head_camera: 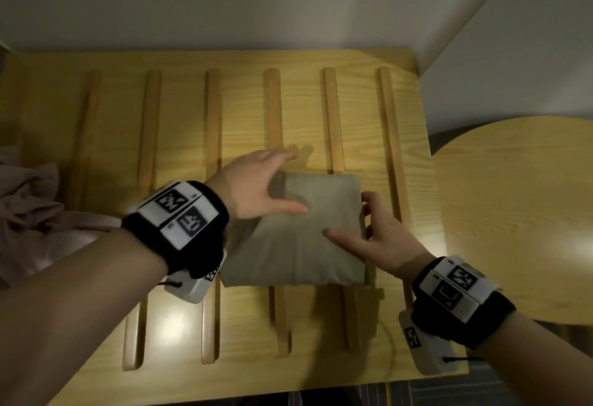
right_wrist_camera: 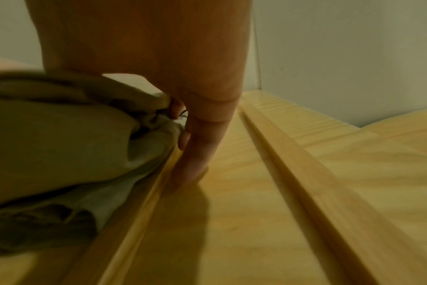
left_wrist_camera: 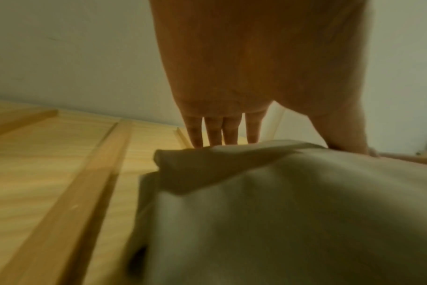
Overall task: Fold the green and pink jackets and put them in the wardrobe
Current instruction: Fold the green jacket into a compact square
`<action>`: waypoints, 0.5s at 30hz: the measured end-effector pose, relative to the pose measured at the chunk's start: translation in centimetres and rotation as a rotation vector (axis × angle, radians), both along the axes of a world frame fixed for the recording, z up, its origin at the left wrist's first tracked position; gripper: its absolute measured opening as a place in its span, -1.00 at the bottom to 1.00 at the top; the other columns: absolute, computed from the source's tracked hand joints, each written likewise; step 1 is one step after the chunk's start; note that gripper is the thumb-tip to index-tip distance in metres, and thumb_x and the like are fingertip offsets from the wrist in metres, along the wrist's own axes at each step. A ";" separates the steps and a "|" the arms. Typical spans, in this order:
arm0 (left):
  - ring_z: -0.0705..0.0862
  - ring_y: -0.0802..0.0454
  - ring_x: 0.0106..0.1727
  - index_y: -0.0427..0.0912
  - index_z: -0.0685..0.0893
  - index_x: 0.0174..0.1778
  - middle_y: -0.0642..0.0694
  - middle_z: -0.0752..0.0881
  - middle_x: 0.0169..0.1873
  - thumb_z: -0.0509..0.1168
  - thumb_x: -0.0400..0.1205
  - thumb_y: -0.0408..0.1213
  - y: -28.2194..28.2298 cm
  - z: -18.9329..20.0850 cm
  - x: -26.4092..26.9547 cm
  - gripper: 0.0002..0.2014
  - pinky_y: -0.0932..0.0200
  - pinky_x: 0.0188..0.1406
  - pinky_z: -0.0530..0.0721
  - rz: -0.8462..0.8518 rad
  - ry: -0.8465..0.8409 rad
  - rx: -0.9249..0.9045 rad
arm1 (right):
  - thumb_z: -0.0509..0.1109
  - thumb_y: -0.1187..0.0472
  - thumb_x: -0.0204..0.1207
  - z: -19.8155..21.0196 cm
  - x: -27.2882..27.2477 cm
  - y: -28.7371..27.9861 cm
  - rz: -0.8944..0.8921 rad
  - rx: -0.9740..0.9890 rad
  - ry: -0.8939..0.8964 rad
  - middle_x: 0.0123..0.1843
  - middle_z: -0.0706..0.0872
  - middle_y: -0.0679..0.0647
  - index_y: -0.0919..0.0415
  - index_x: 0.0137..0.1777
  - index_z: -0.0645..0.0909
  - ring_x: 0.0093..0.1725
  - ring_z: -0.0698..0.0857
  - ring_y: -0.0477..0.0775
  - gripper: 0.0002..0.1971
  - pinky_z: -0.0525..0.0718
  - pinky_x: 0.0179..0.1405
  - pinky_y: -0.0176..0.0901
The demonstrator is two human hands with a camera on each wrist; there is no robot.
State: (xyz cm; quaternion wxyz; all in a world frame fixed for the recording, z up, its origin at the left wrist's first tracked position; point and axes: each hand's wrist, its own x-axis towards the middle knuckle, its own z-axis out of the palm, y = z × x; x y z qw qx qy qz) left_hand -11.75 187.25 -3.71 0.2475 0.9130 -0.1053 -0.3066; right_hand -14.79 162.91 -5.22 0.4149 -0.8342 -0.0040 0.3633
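Note:
The green jacket (head_camera: 301, 238) lies folded into a squarish bundle on the slatted wooden platform (head_camera: 179, 136). My left hand (head_camera: 266, 181) covers its far left corner, with the thumb flat on top and straight fingers (left_wrist_camera: 215, 133) reaching past the far edge of the jacket (left_wrist_camera: 280, 212). My right hand (head_camera: 375, 232) grips the right edge, thumb lying on top and fingers curled against the side. In the right wrist view those fingers (right_wrist_camera: 195, 146) press into the folds of the jacket (right_wrist_camera: 61, 144). The pink jacket (head_camera: 35, 213) lies crumpled at the left edge.
Raised wooden slats (head_camera: 333, 116) run front to back across the platform. A round wooden table (head_camera: 513, 213) stands close on the right. White walls close off the back and the right corner.

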 end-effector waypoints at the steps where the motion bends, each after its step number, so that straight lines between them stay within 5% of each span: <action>1: 0.25 0.03 0.55 0.05 0.13 0.60 0.01 0.26 0.58 0.28 0.30 0.41 -0.6 -0.3 0.4 -0.01 0.19 0.45 0.23 -0.059 0.029 0.035 | 0.42 -0.51 -0.09 -0.1 -0.1 0.1 -0.007 0.024 0.031 0.10 0.51 -0.27 -0.20 0.38 0.15 0.09 0.66 -0.10 0.01 0.76 -0.02 -0.14; 7: 0.44 0.02 0.12 0.05 0.41 0.29 0.00 0.54 0.09 0.43 0.15 0.43 -2.7 -1.5 2.7 -0.13 0.12 0.06 0.43 -0.254 0.184 0.290 | 0.63 -0.13 0.14 -1.2 -1.0 0.3 -0.058 0.040 0.001 0.07 0.51 -0.24 -0.18 0.41 0.08 0.23 0.61 -0.02 -0.05 0.66 0.23 0.01; 11: 0.55 0.16 -0.06 0.17 0.47 -0.14 0.22 0.57 -0.16 0.59 0.14 0.21 -3.3 -1.4 4.3 -0.47 0.22 -0.07 0.50 -0.241 0.431 0.182 | 0.65 0.01 0.19 -1.7 -1.4 0.2 -0.088 0.152 -0.019 0.12 0.52 -0.25 -0.22 0.35 0.11 0.21 0.59 -0.10 -0.13 0.65 0.20 -0.12; 15: 0.69 0.06 0.16 0.08 0.61 0.17 0.07 0.75 0.09 0.66 0.18 -0.07 -2.3 -0.5 5.6 -0.36 0.00 0.25 0.64 -0.233 0.755 0.059 | 0.65 0.04 0.19 -2.0 -1.5 0.0 -0.061 0.207 -0.068 0.17 0.48 -0.30 -0.37 0.29 0.14 0.20 0.56 -0.23 -0.16 0.64 0.20 -0.17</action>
